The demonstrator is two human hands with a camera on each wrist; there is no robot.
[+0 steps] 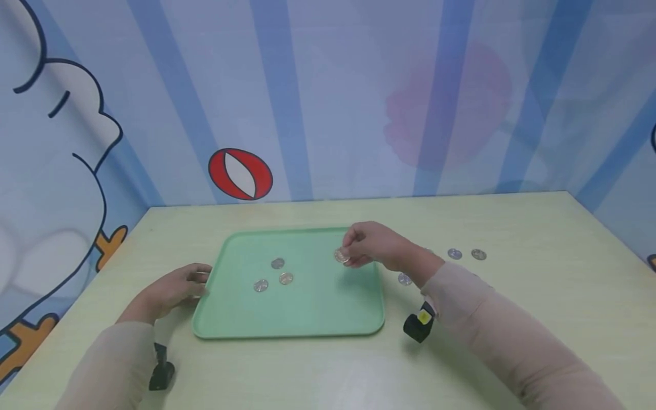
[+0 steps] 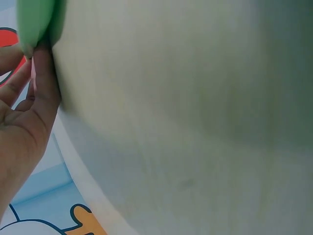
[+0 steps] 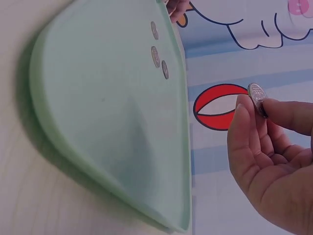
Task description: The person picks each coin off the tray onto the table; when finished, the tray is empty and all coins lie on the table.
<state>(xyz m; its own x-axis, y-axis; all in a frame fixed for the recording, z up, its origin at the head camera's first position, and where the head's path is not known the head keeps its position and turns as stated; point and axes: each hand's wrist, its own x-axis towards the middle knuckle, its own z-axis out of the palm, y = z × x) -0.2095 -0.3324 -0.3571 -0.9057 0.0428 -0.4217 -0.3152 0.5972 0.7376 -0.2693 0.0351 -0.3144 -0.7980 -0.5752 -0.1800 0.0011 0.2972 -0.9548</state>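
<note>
From the head view, I see one coin (image 1: 341,255) above the right side of the tray (image 1: 318,319), clear of its floor. My right hand (image 1: 376,245) is nearly closed, pinching that coin between thumb and index finger, the other fingers curled. My left hand (image 1: 174,287) is loosely spread, its fingertips touching the tray's left rim; it has no coin.

I count three tray coins (image 1: 286,278), lying apart from one another in the left half of the single green tray. To the right, I clearly count three table coins (image 1: 454,254): two far, side by side, and one nearer. By my right forearm, slivers show of what may be more, too covered to count. All rest on one pale table (image 1: 538,228); beyond its far edge, one red-and-white ball is printed on the backdrop (image 1: 348,114).
</note>
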